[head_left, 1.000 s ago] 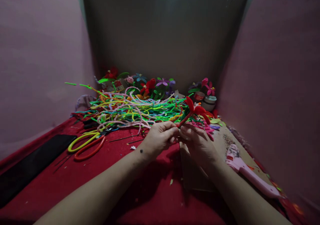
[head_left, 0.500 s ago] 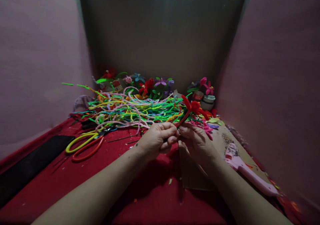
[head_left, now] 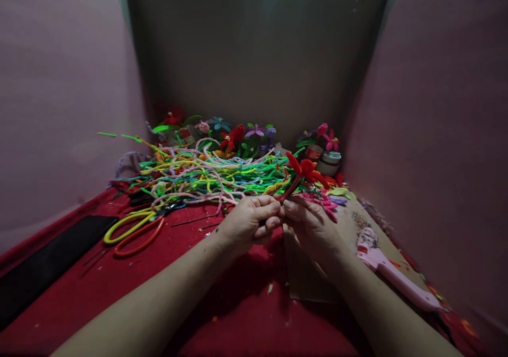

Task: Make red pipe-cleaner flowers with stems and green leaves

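Note:
A red pipe-cleaner flower (head_left: 305, 170) stands tilted above my fingers, its petals up and to the right and its stem running down between both hands. My left hand (head_left: 260, 217) is closed, thumb and forefinger pinching the lower stem. Right beside it, my right hand (head_left: 307, 219) is closed too, its thumb and fingertips pressed at the same stem from the other side. The fingertips nearly meet, so the stem's lower end is hidden. Just behind the hands lies a heap of loose pipe cleaners (head_left: 214, 177) in green, yellow, pink and blue.
Scissors (head_left: 137, 235) with yellow and red handles and a black flat object (head_left: 55, 256) lie left. A pink glue gun (head_left: 392, 277) rests on brown cardboard (head_left: 309, 280) at right. Finished flowers (head_left: 230, 137) and a jar (head_left: 329, 162) line the back, with walls on both sides.
Very little differs. The red flower has tipped slightly to the left and down, and the fingers have shifted a little on its stem.

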### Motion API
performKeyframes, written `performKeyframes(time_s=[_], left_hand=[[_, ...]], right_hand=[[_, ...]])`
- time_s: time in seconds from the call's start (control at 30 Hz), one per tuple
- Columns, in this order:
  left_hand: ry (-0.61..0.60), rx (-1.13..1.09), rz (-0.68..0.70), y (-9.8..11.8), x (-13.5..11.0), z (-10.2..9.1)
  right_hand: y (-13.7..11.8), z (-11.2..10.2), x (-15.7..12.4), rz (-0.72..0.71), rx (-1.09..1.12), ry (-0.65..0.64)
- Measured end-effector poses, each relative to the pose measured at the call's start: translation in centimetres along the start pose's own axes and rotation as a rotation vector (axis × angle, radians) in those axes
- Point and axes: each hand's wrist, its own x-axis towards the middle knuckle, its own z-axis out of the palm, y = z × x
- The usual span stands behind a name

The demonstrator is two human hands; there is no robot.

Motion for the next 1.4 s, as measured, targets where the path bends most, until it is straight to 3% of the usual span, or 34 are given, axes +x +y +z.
performKeyframes(time_s=[0.47,0.97,1.23,1.4], left_hand=[[0.01,0.021,-0.001,-0.1,0.1,0.0],[-0.034,-0.001,-0.014,-0.6,0.4,-0.3],[0.241,0.609,0.199,-0.8,0.3,0.5],[0.402,1.064,0.469,-2.1,0.1,0.1]], right_hand=[[0.6,0.2,0.3,-0.011,0.047,-0.01],[0.5,0.8,0.3,0.004,0.101,0.096],[0.0,1.4,0.0,0.066,0.079,0.134],[0.1,1.5,-0.1,-0.003,0.091,0.169]])
